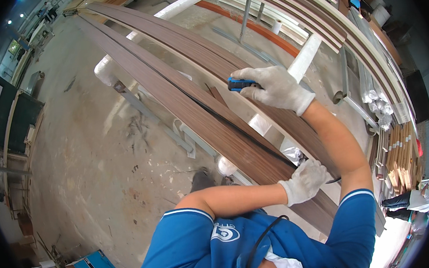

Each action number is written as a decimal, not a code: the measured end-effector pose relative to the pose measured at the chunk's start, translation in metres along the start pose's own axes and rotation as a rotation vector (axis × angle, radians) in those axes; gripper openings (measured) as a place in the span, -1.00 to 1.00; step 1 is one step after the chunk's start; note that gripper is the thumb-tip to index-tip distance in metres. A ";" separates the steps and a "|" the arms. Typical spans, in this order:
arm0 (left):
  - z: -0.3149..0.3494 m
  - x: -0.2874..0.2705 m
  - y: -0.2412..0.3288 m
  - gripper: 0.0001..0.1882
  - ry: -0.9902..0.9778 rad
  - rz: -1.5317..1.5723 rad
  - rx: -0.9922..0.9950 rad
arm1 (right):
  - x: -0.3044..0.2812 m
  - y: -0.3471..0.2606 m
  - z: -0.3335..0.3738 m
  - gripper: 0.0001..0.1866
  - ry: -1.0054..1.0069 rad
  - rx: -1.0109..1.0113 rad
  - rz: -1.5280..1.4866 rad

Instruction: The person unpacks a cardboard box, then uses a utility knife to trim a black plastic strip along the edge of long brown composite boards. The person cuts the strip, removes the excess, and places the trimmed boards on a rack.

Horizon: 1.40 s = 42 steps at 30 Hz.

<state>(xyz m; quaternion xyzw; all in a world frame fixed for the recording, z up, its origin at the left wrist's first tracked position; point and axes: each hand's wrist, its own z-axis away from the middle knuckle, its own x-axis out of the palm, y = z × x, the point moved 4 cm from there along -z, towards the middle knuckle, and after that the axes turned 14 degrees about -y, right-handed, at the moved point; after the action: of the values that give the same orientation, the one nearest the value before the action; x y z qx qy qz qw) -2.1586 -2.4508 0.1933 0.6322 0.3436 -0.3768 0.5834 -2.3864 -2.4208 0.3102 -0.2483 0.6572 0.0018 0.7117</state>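
"How many tools do you count?"
"One blue-and-black tool (243,84), right of the black strip (223,119), held in the right grip (278,86)."
"And boards?"
"At least two brown boards (188,113), one either side of the strip."
"The left grip (306,182)?"
"Curled at the strip's near end; squeezing or just pressing, I can't tell. Two pale gloves (298,192) in all."

Rack (104,71); long brown planks (188,116) lie across its white crossbars (305,59), from 11 o'clock to 5 o'clock.
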 end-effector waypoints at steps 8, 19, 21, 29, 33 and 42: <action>0.008 0.038 -0.003 -0.43 0.447 0.415 0.203 | 0.049 -0.002 -0.119 -0.62 -0.056 0.031 0.033; -0.003 0.006 -0.011 -0.46 -0.192 0.287 0.205 | 0.066 -0.028 -0.067 -0.64 -0.134 -0.106 0.224; -0.001 -0.005 -0.011 -0.43 0.065 0.333 0.189 | 0.065 -0.032 -0.006 -0.61 -0.142 -0.114 0.215; 0.004 -0.007 -0.001 -0.66 0.062 0.130 0.147 | 0.050 -0.026 0.078 -0.60 0.097 -0.121 -0.021; 0.004 0.008 0.017 -0.65 0.135 0.091 -0.078 | 0.055 -0.022 0.001 -0.64 0.002 -0.015 0.003; 0.012 0.045 0.009 -0.43 0.198 0.370 -0.032 | 0.061 -0.043 -0.114 -0.61 -0.163 0.054 0.217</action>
<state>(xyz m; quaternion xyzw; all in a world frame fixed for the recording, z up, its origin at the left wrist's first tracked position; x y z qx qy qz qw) -2.1298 -2.4638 0.1578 0.7092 0.2833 -0.1938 0.6159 -2.4702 -2.5187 0.2665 -0.1553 0.6200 0.0811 0.7648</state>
